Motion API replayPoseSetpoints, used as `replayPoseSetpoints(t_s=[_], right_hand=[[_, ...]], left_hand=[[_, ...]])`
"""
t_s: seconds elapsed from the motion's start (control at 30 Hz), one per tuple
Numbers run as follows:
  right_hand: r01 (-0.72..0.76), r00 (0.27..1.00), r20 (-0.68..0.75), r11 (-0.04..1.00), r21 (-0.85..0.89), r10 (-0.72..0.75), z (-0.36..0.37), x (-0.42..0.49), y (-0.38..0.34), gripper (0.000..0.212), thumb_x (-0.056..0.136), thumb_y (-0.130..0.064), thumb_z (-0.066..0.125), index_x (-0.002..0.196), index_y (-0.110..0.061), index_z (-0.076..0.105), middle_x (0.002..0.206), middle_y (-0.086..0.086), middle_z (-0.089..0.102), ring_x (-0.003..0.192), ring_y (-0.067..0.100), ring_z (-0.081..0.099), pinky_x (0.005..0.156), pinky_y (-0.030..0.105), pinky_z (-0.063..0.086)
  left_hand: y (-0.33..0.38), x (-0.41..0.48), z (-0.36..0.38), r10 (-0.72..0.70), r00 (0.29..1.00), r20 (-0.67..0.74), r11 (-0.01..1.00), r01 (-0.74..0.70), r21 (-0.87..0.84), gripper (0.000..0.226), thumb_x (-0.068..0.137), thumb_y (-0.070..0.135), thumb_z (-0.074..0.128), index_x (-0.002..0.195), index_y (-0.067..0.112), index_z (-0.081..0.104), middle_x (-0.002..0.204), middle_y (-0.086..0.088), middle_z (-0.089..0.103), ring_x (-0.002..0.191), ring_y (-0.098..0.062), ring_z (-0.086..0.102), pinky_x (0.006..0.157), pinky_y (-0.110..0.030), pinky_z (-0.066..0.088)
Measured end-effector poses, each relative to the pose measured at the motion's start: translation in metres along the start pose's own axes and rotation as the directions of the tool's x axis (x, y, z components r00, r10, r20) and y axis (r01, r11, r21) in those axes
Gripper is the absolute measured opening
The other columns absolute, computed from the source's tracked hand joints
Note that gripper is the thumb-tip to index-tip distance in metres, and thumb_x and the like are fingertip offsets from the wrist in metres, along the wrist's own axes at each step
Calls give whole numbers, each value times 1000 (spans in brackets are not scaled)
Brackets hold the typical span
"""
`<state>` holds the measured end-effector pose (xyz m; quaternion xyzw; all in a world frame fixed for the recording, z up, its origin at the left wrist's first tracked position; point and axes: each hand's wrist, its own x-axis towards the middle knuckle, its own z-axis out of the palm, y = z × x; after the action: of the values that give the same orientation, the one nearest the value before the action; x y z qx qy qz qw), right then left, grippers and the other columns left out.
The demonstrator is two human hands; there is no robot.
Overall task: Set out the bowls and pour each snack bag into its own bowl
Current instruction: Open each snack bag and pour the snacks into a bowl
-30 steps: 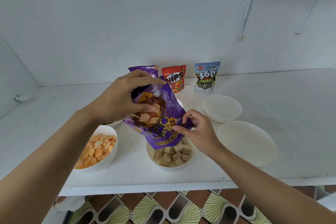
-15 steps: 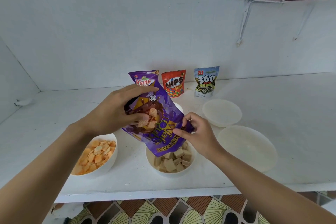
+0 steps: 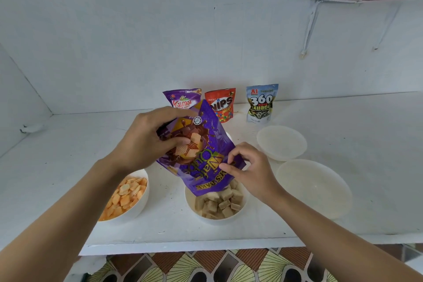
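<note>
Two hands on the purple wafer bag (image 3: 201, 155) on my feed right now. The left hand (image 3: 146, 142) grips its upper end with fingers curled round the foil, and the right hand (image 3: 249, 171) pinches the lower edge by the mouth. The bag's upside down and tilted, mouth over the wafer bowl (image 3: 212, 220) at the front of the white counter (image 3: 68, 155). The cracker bowl (image 3: 139, 207) is on the left. A small empty bowl (image 3: 281, 142) and a big empty bowl (image 3: 313, 188) are on the right. The Mama bag (image 3: 183, 99), Nips bag (image 3: 220, 105) and Kuaci bag (image 3: 261, 103) stand along the back wall.
</note>
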<state>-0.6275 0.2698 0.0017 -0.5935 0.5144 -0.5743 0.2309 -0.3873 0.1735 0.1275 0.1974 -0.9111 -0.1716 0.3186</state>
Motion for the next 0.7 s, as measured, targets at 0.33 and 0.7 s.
replayPoseSetpoints(t_s=[0.33,0.7], right_hand=[[-76,997,32,996,40,75,7,2,-1,27,77,-12,85,79,-21,60,87,-7,64,80,15,64,64,26,51],[-30,997,-66,994,102,37,-5,17,-28,27,77,-23,83,80,-30,56,84,11,67,81,35,65,69,54,54]], left_hand=[[5,14,1,3,995,104,999,-8,53,54,81,34,76,131,39,56,127,18,60,115,-6,62,87,-9,52],[13,22,-25,-78,994,82,996,82,-46,80,78,35,80,147,35,39,128,16,58,115,-5,64,76,-19,60]])
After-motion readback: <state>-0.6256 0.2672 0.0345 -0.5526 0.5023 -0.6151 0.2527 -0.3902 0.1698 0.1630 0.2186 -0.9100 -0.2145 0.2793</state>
